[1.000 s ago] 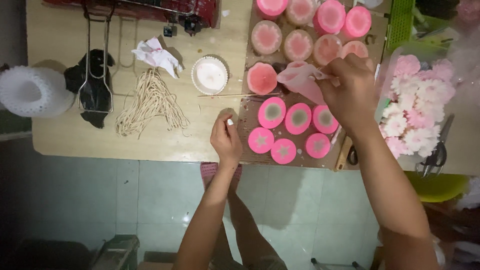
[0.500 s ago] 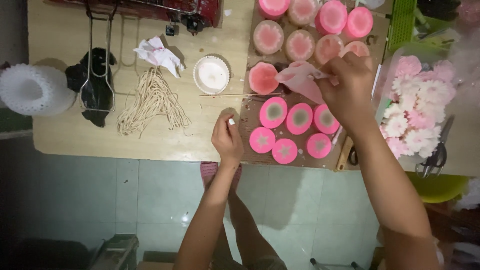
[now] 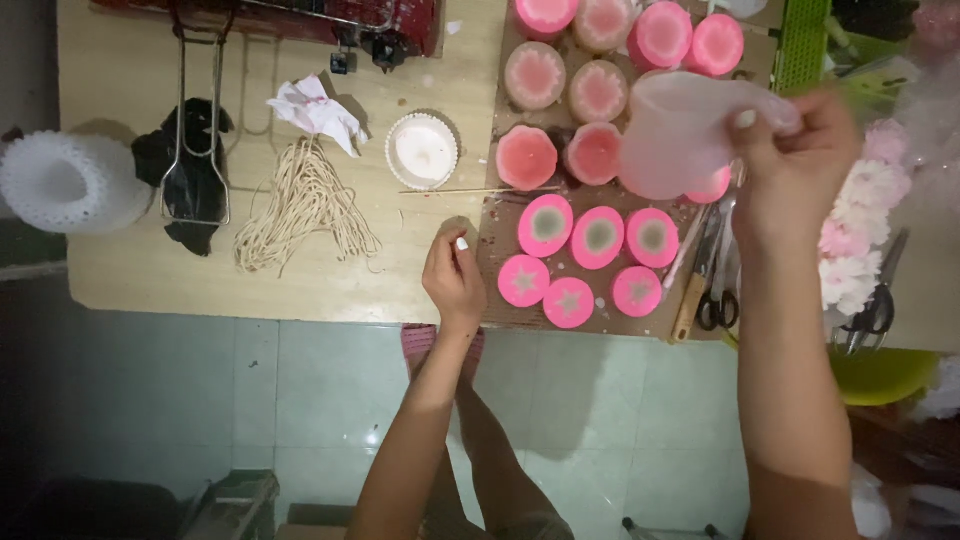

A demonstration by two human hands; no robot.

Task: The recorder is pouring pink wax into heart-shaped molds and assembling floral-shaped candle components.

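Note:
My right hand [image 3: 795, 160] grips the handle of a translucent, pink-tinged plastic jug [image 3: 675, 135], held above rows of pink wax candles. Just below the jug lie three round pink candles with greyish centres [image 3: 598, 237], and under them small pink ones with star marks [image 3: 568, 303]. The candles sit on a brown cardboard sheet [image 3: 497, 250]. My left hand [image 3: 455, 275] rests on the wooden table [image 3: 150, 280] at the cardboard's left edge, fingers curled, with nothing visible in it. A thin stick [image 3: 470, 190] lies just above that hand.
A white fluted cup of wax [image 3: 422, 150], a bundle of wicks [image 3: 305, 205], crumpled tissue [image 3: 315, 108], metal tongs [image 3: 195, 150] and white fluted moulds [image 3: 60, 180] lie to the left. Scissors [image 3: 715, 300], pale pink flowers [image 3: 860, 230] and a green basket [image 3: 805, 40] are on the right.
My right hand has moved right and up, carrying the jug away from the pink candle by the stick; the jug is now more level. My left hand has stayed put.

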